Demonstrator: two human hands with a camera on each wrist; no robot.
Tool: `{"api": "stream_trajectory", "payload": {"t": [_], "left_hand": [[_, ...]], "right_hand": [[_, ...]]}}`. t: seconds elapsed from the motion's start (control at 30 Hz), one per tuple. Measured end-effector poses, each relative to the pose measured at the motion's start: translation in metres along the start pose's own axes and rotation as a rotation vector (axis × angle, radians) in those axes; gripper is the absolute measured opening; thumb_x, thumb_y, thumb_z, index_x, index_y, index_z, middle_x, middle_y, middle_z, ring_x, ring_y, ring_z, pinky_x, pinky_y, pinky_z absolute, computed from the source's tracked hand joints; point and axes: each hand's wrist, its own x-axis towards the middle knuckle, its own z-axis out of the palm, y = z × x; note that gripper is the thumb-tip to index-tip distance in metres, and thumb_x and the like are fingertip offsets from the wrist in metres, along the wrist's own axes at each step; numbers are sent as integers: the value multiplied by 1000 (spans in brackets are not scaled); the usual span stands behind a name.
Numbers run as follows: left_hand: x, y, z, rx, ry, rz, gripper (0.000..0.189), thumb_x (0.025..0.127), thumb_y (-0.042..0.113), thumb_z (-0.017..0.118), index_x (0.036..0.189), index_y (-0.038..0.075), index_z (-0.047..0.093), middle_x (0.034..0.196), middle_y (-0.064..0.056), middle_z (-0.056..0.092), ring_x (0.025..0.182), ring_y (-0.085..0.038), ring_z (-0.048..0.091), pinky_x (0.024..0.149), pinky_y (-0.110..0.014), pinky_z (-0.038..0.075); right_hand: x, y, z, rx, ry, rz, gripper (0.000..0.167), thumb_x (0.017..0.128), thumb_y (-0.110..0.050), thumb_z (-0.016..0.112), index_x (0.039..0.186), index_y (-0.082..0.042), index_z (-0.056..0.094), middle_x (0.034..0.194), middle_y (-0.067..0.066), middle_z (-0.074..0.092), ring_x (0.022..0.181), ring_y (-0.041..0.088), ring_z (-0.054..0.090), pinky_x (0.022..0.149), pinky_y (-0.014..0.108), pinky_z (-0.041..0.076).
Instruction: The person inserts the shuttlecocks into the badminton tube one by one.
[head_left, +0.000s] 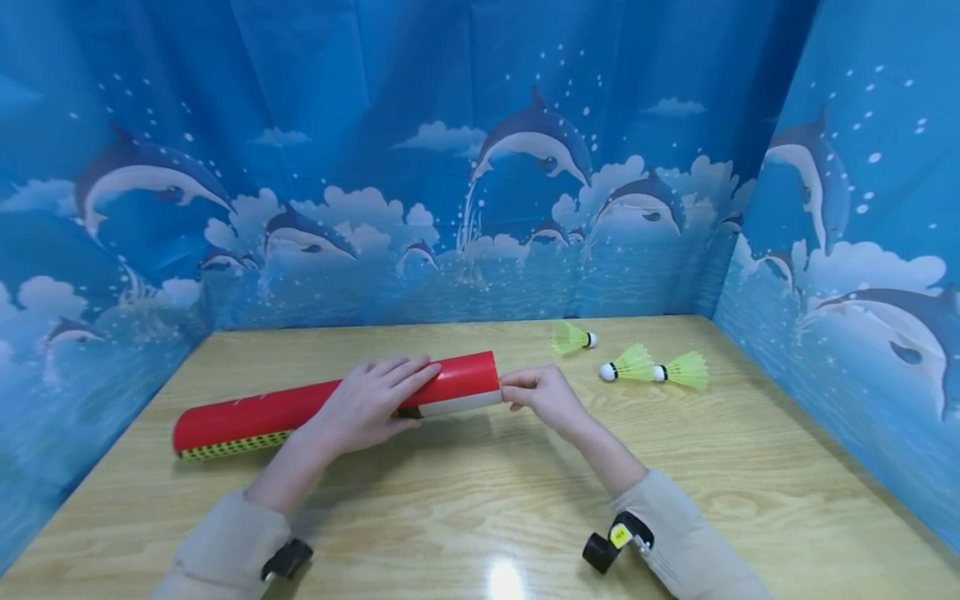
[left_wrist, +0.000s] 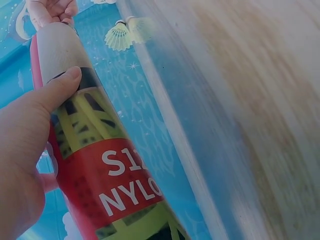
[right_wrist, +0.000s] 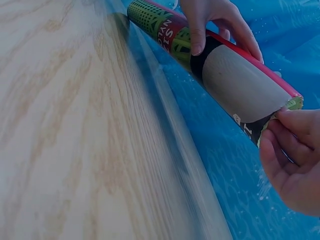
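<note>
Your left hand (head_left: 367, 404) grips the red tube (head_left: 465, 377) mid-frame; your right hand (head_left: 546, 396) pinches a green piece (right_wrist: 295, 103) at its end (three shuttlecocks (head_left: 634, 363) lie right of centre).

Blue dolphin curtains (head_left: 420, 75) back a wooden table (head_left: 450, 517).

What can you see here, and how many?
Tube: one; red, white, black and yellow-green; middle to left.
Yellow-green edging: one bit, tube's right end, unclear what.
Table: one, light brown, underneath.
Shuttlecocks: three, yellow-green with white tips, table's back right.
Dolphin backdrop: sheet count unclear, blue, behind and beside table.
Wrist cameras: two, black, one per wrist.
Sleeves: two, beige, on both arms.
Left hand: one, bare, gripping tube.
Right hand: one, bare, at tube's right end.
</note>
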Motion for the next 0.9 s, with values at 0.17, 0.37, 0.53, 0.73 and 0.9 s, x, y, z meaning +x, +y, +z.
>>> {"api": "stream_trajectory", "payload": {"t": [0.17,0.37,0.53,0.73,0.9], "left_hand": [[-1,0,-1,5,-6,6,87,64,35,85,138,13,45,133,-10,50,116,-29,50,83,-49,48],[-1,0,-2,-4,-8,2,88,63,35,85,138,13,44,134,-9,50,116,-30,50,84,-49,48],[-1,0,-2,-3,-15,-3,89,62,33,86,138,14,44,133,-9,51,116,-29,50,84,-50,47],[-2,0,-2,-17,-14,-6,90,60,33,87,138,15,45,133,-9,51,115,-28,50,83,-49,48],[-1,1,-3,-23,-17,-6,90,61,33,87,138,15,44,133,-9,51,116,-28,50,84,-50,48]], "right_hand": [[-3,0,-6,2,-62,8,28,88,-5,61,112,9,62,109,19,64,91,31,63,76,34,53],[-7,2,-19,-9,-142,3,26,89,-10,61,111,5,64,105,14,66,98,36,59,81,48,49],[-12,6,-34,-34,-165,8,32,90,-15,61,115,5,61,108,17,65,100,35,60,83,52,47],[-18,12,-59,-60,-92,30,37,92,-19,58,118,8,58,105,17,66,96,27,62,81,47,50],[-26,17,-85,-55,11,66,39,96,-18,51,121,12,53,102,16,65,88,14,62,76,36,53]]}}
